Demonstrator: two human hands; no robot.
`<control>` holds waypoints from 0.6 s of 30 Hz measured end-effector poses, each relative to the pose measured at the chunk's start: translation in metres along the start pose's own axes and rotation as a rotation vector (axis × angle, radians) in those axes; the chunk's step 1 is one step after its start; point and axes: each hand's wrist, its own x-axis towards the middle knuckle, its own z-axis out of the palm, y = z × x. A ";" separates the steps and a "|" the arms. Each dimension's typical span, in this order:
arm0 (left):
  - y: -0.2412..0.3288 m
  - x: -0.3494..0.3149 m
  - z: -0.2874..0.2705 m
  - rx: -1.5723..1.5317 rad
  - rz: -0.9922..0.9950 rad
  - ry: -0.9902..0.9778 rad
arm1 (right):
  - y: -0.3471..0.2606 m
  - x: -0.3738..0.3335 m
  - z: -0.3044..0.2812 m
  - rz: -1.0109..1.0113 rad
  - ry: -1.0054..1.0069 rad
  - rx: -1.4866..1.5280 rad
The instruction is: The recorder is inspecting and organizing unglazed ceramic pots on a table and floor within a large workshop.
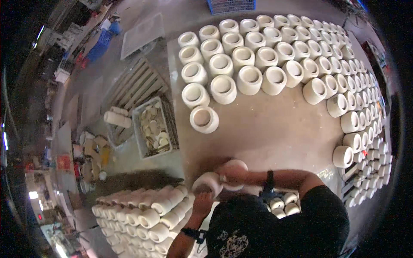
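At the table's near edge, my left hand [203,204] grips the lower side of a tilted, cream-coloured round pot [207,178], its fingers at the rim. My right hand [235,172] is closed beside this pot, its fingertips close to the pot's upper right side. Whatever those fingers hold is too blurred to make out. Behind and under the right hand stands a second cream pot [237,163], partly covered by the hand. A single pot [204,119] sits farther off on the table's left side.
Rows of similar pots [249,80] cover the far and right parts of the brown table [266,129]. Stacked pots [150,218] rise at the near left. A grey crate [171,142] of pale pieces and a slatted pallet [140,81] lie left of the table.
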 end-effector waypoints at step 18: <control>0.000 -0.020 -0.009 -0.144 -0.363 0.291 | 0.074 0.151 -0.119 0.252 0.296 -0.188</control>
